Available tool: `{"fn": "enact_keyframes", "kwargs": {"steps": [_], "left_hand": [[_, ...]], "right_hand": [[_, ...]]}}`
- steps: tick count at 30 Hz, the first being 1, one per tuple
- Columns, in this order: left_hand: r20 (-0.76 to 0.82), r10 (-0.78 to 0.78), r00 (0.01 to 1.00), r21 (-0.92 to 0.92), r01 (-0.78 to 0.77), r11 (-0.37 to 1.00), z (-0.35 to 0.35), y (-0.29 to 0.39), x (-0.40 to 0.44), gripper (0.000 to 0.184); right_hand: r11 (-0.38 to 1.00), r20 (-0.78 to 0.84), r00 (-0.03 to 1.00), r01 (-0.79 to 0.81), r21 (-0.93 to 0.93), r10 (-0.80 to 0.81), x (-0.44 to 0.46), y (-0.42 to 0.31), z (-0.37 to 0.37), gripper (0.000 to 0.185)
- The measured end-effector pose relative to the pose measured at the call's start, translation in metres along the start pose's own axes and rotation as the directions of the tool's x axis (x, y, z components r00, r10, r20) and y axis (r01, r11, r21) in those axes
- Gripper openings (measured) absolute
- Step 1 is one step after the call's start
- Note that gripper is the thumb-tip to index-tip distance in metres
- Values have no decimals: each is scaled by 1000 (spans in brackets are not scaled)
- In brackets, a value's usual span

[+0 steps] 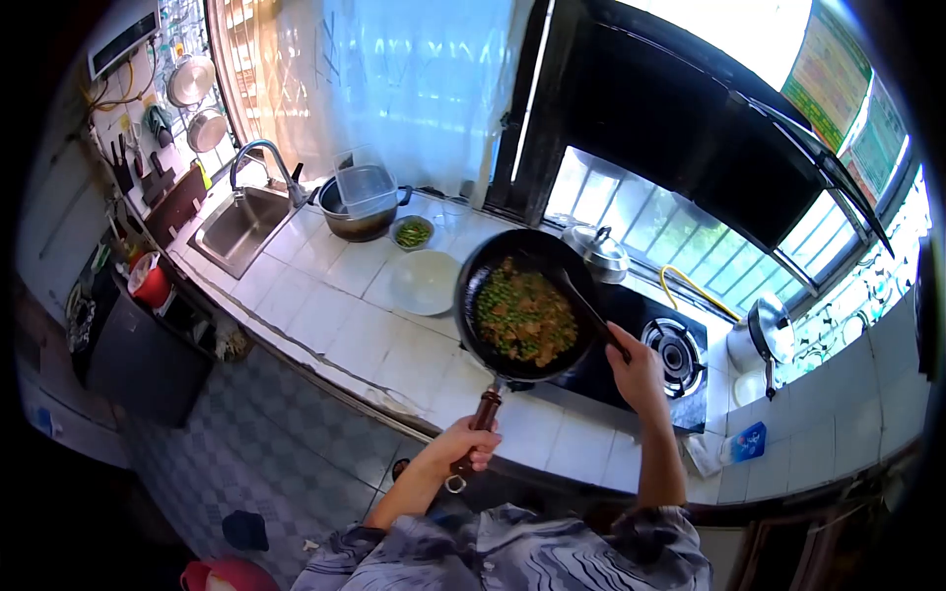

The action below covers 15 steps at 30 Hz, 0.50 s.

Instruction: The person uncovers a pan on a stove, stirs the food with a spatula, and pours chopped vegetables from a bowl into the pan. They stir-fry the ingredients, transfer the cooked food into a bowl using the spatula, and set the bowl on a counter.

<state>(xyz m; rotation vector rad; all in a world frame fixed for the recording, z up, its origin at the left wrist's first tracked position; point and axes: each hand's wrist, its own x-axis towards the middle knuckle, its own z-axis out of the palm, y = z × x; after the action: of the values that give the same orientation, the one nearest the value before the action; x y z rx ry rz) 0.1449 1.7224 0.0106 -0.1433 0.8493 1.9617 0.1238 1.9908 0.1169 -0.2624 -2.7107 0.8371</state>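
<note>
My left hand (469, 445) is wrapped round the brown handle of a black frying pan (475, 340). The pan is held over the counter and the left part of the gas stove, tilted toward me. Inside it lies cooked food (522, 310), green peas or beans mixed with brown pieces. My right hand (636, 362) grips the dark handle of a spatula (588, 307), whose head reaches into the food and is partly hidden. Just left of the pan, a pale round plate (426, 283) rests on the white tiles.
A small bowl of chopped greens (413, 232) stands behind the plate, near a pot (360, 222) with a clear plastic container on it. The sink (241, 231) is at left. A lidded pot (598, 254), the right burner (672, 357) and a saucepan (764, 335) are at right.
</note>
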Motion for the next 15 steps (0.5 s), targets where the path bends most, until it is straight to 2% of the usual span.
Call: {"fn": "enact_keyframes", "kwargs": {"steps": [3, 5, 8, 9, 11, 12, 14, 15], "left_hand": [[-43, 3, 999, -12, -4, 1000, -41, 44, -49, 22], [-133, 41, 990, 5, -40, 999, -62, 71, -75, 22], [-171, 100, 980, 51, -92, 994, -100, 96, -92, 23], [-180, 130, 975, 80, -117, 990, -111, 103, -96, 24], [-200, 174, 964, 105, -155, 982, -126, 114, -100, 24], [-220, 214, 952, 138, -187, 973, -133, 120, -100, 24], [-232, 252, 940, 184, -212, 960, -144, 127, -95, 25], [-241, 282, 928, 228, -228, 946, -149, 130, -91, 25]], "right_hand": [[998, 2, 999, 35, 56, -35, 31, -47, 72, 32], [980, 58, 989, 125, 156, -135, 42, -80, 113, 31], [928, 161, 922, 320, 193, -351, 50, -121, 149, 33], [928, 165, 921, 321, 189, -352, 51, -129, 153, 33], [850, 261, 819, 526, 14, -511, 57, -144, 151, 33], [845, 261, 814, 534, 14, -519, 59, -153, 148, 33], [820, 290, 817, 553, -146, -499, 60, -163, 142, 31], [850, 268, 848, 505, -150, -457, 65, -163, 146, 31]]}}
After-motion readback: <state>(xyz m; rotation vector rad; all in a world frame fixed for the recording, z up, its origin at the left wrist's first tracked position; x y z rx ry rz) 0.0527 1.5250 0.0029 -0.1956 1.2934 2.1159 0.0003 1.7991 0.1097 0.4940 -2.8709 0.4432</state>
